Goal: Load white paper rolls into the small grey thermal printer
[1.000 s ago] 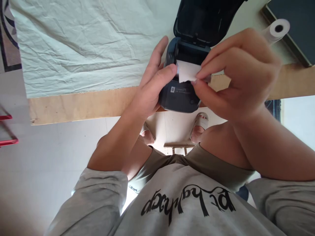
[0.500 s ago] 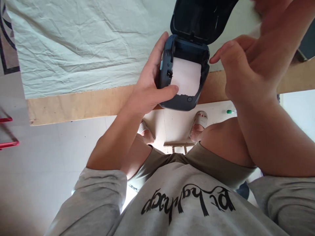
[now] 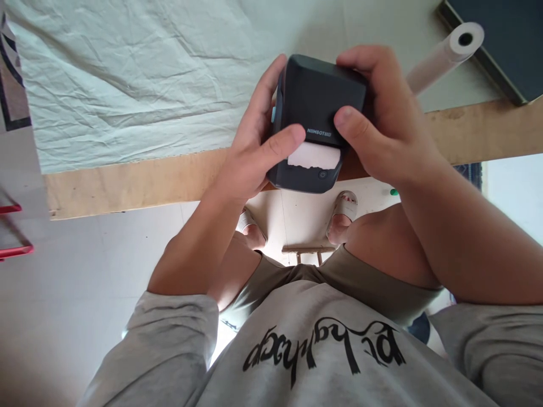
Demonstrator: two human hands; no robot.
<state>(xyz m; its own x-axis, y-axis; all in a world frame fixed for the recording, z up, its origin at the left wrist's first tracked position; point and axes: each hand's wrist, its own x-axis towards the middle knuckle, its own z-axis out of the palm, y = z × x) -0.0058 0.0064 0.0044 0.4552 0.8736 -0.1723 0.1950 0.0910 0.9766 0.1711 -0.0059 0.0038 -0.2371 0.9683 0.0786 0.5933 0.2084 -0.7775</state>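
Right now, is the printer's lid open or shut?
Shut: the lid lies over the printer's base, paper sticking out at its edge; whether latched, I cannot tell.

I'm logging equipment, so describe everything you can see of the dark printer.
The printer is a compact, dark, rounded box, apparently plastic. Its lid is down, with pale NIIMBOT lettering. White paper with a ragged edge sticks out from under it, near a power button. A light blue piece shows at left. The left hand and right hand hold it by opposite sides, thumbs on top, at the table's wooden edge.
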